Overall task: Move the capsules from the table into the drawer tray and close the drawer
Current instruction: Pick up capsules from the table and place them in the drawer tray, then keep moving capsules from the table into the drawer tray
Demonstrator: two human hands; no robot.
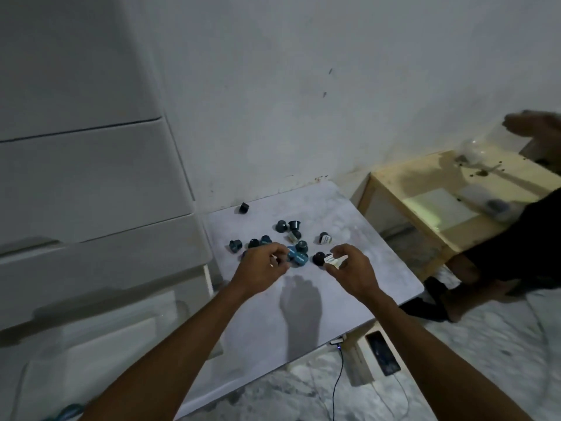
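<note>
First, at far left, item one: white drawer unit (91, 165), one, standing against the table's left edge. I count three stacked fronts clearly, the lower ones stepped forward. No tray interior shows on my feed.

Item two: grey table (303, 314), one, bearing all the capsules.

Item three: lone capsule (243, 207), one, tipped over near the wall, well apart from the rest.

Item four: capsules (281, 226), the loose cluster mid-table, dark blue-grey cups with a flared rim. I count roughly eleven lying there, some upright, some inverted, some tipped, several touching. One or two more may sit under my left hand. Handling, as I judge it: light, stiff-walled and smooth, so prone to roll and skid, and the lid face likely dents. I would take each across the body just under the rim, thumb against fingers, or scoop several together.

Item five: left hand (262, 268), fingers curled down onto the cluster's left edge. Whether it has one pinched I cannot tell.

Item six: right hand (353, 268), thumb and fingertips pinching a white-labelled capsule (332, 260), close beside a dark one lying on the table.

Item seven: phone (383, 357), one, on the floor below the table's right edge, a cable trailing nearby.

Item eight: wooden stand (394, 189), one, right of the table.

Item nine: another person's hand (531, 123), one, blurred, far right.
</note>
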